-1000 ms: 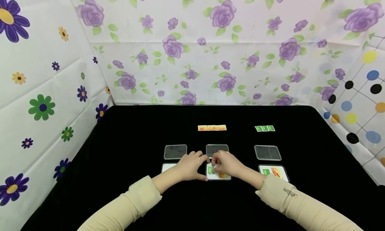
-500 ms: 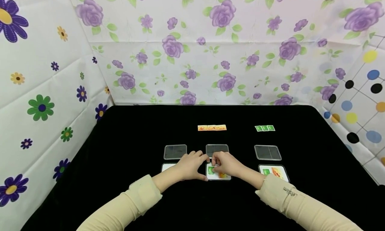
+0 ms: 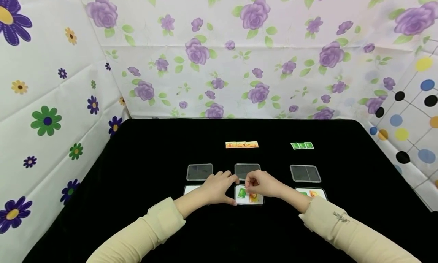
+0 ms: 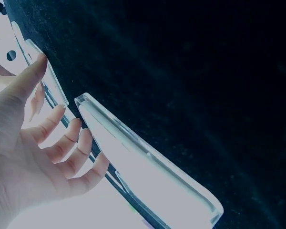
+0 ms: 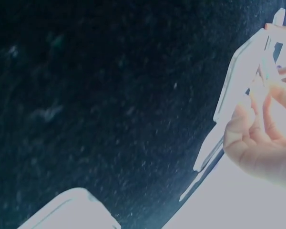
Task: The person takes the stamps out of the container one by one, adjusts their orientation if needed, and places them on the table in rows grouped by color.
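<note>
My left hand (image 3: 219, 187) spans the left side of the middle clear case (image 3: 247, 203), with the thumb at its near corner and the index finger at its far corner. The case has a white inside. A small green card (image 3: 242, 193) sits tilted in its left part, and an orange picture card (image 3: 254, 197) is beside it on the right. Over the case, my right hand (image 3: 262, 184) pinches the green card's upper right edge between thumb and fingertips. In the right wrist view, that hand (image 5: 257, 136) has its fingers bunched at a thin pale piece.
Matching cases stand left (image 3: 191, 189) and right (image 3: 319, 192), each partly covered by an arm. Three clear lids, left (image 3: 200, 172), middle (image 3: 247, 167) and right (image 3: 305, 173), lie behind. Farther back are an orange strip (image 3: 241, 144) and green cards (image 3: 302, 145) on the black cloth.
My right hand has shifted slightly right and up, and the green card has turned askew and moved with it. The left hand keeps its place at the case.
</note>
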A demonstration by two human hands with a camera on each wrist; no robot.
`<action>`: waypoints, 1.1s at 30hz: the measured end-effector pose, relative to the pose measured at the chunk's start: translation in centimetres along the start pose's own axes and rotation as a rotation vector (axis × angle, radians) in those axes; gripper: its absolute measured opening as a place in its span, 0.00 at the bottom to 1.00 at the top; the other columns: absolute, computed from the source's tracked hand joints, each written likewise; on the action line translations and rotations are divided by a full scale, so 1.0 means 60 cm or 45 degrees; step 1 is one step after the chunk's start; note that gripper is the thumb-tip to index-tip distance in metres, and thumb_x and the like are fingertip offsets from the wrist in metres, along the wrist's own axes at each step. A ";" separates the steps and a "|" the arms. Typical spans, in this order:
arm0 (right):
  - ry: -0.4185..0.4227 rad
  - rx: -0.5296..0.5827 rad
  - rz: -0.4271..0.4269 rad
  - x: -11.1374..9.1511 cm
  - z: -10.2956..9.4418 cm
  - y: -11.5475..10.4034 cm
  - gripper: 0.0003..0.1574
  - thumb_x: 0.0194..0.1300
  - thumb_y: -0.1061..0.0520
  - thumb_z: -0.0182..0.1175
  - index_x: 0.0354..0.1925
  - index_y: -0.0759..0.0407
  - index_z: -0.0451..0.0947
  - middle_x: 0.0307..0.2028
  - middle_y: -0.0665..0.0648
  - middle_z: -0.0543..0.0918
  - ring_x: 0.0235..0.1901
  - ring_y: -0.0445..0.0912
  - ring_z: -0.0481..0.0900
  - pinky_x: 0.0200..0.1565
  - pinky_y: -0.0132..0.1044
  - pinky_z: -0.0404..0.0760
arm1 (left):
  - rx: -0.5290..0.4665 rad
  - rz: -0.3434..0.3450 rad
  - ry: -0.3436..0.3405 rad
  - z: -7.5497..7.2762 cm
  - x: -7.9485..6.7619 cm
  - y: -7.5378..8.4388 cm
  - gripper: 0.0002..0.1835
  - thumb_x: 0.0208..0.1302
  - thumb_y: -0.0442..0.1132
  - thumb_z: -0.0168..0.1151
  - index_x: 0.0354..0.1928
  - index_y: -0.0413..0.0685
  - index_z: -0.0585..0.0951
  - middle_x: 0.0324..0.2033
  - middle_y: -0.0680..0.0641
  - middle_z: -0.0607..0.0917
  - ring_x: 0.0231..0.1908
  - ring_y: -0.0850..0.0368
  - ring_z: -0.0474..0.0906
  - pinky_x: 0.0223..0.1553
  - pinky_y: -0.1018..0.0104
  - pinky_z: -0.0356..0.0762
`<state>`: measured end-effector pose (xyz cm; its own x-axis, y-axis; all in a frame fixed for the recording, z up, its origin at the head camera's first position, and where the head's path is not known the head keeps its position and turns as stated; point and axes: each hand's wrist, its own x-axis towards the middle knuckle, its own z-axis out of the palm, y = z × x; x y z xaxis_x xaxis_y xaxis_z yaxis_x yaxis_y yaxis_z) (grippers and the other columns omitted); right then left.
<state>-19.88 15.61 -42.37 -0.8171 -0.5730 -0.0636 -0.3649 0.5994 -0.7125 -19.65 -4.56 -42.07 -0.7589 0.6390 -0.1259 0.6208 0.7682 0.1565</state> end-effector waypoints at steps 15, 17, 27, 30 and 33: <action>-0.076 0.110 -0.077 -0.004 -0.046 0.013 0.04 0.61 0.63 0.61 0.29 0.63 0.77 0.28 0.54 0.81 0.25 0.36 0.73 0.31 0.28 0.76 | -0.047 -0.023 -0.033 -0.005 0.000 0.002 0.32 0.47 0.60 0.71 0.52 0.56 0.73 0.46 0.52 0.77 0.45 0.54 0.74 0.43 0.55 0.75; -0.069 0.110 -0.068 -0.005 -0.053 0.016 0.04 0.61 0.63 0.61 0.29 0.63 0.77 0.27 0.53 0.80 0.24 0.36 0.73 0.30 0.28 0.75 | -0.046 -0.024 -0.035 -0.006 0.000 0.002 0.32 0.47 0.60 0.70 0.52 0.56 0.73 0.46 0.52 0.77 0.45 0.54 0.74 0.43 0.55 0.75; -0.045 0.080 -0.011 -0.014 -0.096 0.033 0.05 0.61 0.64 0.61 0.29 0.64 0.76 0.27 0.55 0.80 0.25 0.50 0.76 0.28 0.30 0.75 | -0.029 -0.004 -0.018 -0.002 -0.001 0.005 0.32 0.46 0.60 0.71 0.51 0.56 0.73 0.46 0.52 0.77 0.45 0.55 0.73 0.43 0.54 0.75; -0.046 0.074 0.015 -0.014 -0.109 0.040 0.05 0.61 0.63 0.61 0.30 0.64 0.76 0.27 0.55 0.79 0.26 0.50 0.76 0.29 0.31 0.75 | -0.027 -0.007 -0.015 -0.002 -0.001 0.004 0.32 0.46 0.60 0.71 0.51 0.57 0.73 0.46 0.52 0.77 0.45 0.55 0.73 0.43 0.54 0.75; -0.053 0.066 0.017 -0.012 -0.121 0.046 0.04 0.61 0.64 0.61 0.30 0.65 0.76 0.27 0.55 0.79 0.26 0.51 0.76 0.30 0.34 0.76 | -0.025 -0.013 -0.024 -0.002 0.000 0.002 0.32 0.46 0.60 0.71 0.51 0.57 0.72 0.46 0.52 0.77 0.45 0.55 0.73 0.43 0.54 0.75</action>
<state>-23.52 21.75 -39.19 -0.8021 -0.5884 -0.1018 -0.3294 0.5782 -0.7465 -19.60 -4.48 -41.90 -0.7610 0.6320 -0.1463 0.6090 0.7737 0.1745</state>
